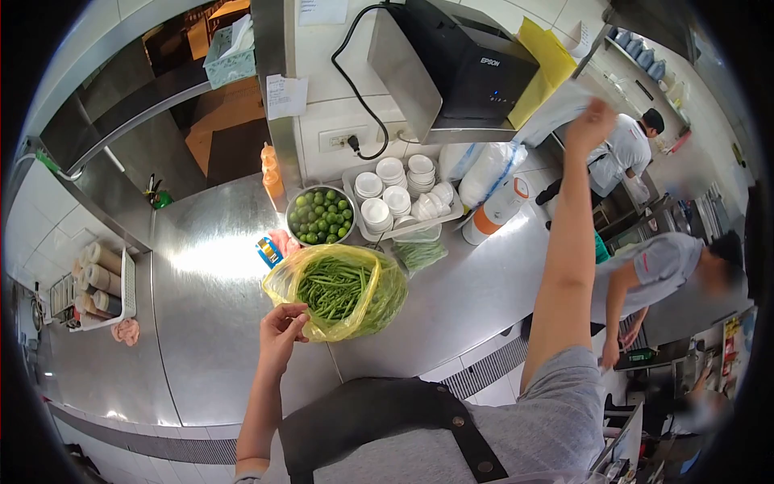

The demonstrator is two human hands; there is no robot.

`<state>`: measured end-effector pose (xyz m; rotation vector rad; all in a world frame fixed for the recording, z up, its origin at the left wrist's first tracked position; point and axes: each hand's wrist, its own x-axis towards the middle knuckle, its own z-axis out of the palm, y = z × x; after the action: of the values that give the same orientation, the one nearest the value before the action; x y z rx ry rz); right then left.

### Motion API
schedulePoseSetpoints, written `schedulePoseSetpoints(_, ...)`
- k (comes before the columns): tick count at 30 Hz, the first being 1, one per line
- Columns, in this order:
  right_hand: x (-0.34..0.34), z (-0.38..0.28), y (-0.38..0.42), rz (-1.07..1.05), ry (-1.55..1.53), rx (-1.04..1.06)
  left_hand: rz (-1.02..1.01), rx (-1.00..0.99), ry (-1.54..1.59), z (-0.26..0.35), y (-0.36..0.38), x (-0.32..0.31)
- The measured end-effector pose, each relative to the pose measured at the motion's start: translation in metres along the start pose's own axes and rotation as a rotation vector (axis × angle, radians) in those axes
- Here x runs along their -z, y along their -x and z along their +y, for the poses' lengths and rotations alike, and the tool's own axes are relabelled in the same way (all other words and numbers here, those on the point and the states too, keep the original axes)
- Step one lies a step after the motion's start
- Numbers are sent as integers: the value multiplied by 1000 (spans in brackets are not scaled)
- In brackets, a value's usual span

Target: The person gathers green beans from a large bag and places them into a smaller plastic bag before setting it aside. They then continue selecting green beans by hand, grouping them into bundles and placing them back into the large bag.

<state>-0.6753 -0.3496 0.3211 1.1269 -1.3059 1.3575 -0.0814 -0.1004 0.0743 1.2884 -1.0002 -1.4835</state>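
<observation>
A translucent yellow plastic bag (391, 302) stands with its mouth spread on the steel counter, full of green beans (332, 289). My left hand (284, 329) is closed on the near left edge of the bag, thumb and fingers pinching the plastic. High at the upper right, my right hand (591, 127) is raised on an outstretched arm, beside a whitish plastic sheet (556, 113) below the yellow sheet by the printer. Its fingers are smeared, and I cannot tell whether they hold the plastic. A smaller clear bag of green beans (421, 255) lies right behind the yellow one.
Behind the bags stand a metal bowl of limes (321, 216), a tray of small white cups (379, 218), an orange sauce bottle (272, 173) and a white-and-orange cylinder (496, 210). A black printer (476, 73) sits on a shelf above. Two people work at the right; a bottle basket (105, 290) is left.
</observation>
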Motion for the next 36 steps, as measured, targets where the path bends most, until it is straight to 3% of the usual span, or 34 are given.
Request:
schedulePoseSetpoints(3, 61, -71, -45, 371, -91, -61, 24, -6, -3, 0, 2, 0)
schedulePoseSetpoints(5, 108, -123, -36, 386, -387, 140, 28, -21, -17, 0, 6, -1)
schedulePoseSetpoints(7, 162, -198, 19, 214, -571, 206, -18, -23, -4, 10, 9, -9)
schedulePoseSetpoints(9, 229, -203, 163, -446, -959, -226, -201, -29, -36, 5, 6, 0)
schedulePoseSetpoints(10, 238, -262, 168, -543, -1385, 208, -168, -8, -35, 0, 7, 4)
schedulePoseSetpoints(11, 249, -303, 173, -1047, -1705, 39, -243, 4, 323, -4, 8, 7)
schedulePoseSetpoints(12, 261, -327, 190, -1330, -1913, -328, -315, 3, 681, -9, 8, 12)
schedulePoseSetpoints(14, 275, -340, 243, -1550, -2076, -772, -271, 4, 618, -20, 11, 33)
schedulePoseSetpoints(15, 280, -338, 261, -1557, -2093, -785, -225, -25, 501, -21, 13, 41)
schedulePoseSetpoints(16, 284, -336, 277, -1644, -2042, -968, -208, -17, 492, -5, 21, 49)
schedulePoseSetpoints(17, 288, -333, 293, -1722, -1979, -1150, -245, -66, 268, 16, 30, 59)
schedulePoseSetpoints(18, 292, -324, 314, -1715, -1994, -1160, -285, -114, 42, 31, 37, 67)
schedulePoseSetpoints(20, 300, -301, 347, -1985, -1573, -865, -345, -41, 18, 28, 44, 84)
schedulePoseSetpoints(21, 302, -296, 350, -1980, -1573, -876, -410, 25, 7, 24, 46, 88)
schedulePoseSetpoints(23, 305, -286, 353, -2235, -1021, -124, -409, 22, -51, -3, 44, 87)
schedulePoseSetpoints(24, 310, -277, 365, -2235, -1013, -134, -459, 32, -281, -22, 39, 87)
schedulePoseSetpoints(25, 314, -269, 379, -2082, -1027, -21, -503, 39, -512, -35, 36, 83)
schedulePoseSetpoints(26, 319, -261, 391, -1928, -1038, 89, -507, 39, -510, -49, 34, 77)
schedulePoseSetpoints(27, 318, -261, 383, -1929, -1036, 86, -460, 99, -594, -58, 33, 64)
schedulePoseSetpoints(29, 299, -270, 336, -2103, -1160, -158, -414, 151, -682, -63, 32, 51)
schedulePoseSetpoints(30, 286, -272, 310, -2099, -1156, -158, -397, 93, -847, -64, 31, 48)
schedulePoseSetpoints(32, 256, -276, 259, -2247, -1153, -354, -356, 44, -1069, -55, 28, 39)
schedulePoseSetpoints(33, 244, -283, 247, -2078, -1080, -327, -356, 42, -1067, -38, 27, 34)
schedulePoseSetpoints(35, 217, -307, 245, -1755, -974, -246, -394, 277, -911, 5, 24, 23)
schedulePoseSetpoints(36, 205, -320, 250, -1600, -938, -194, -389, 272, -914, 22, 22, 18)
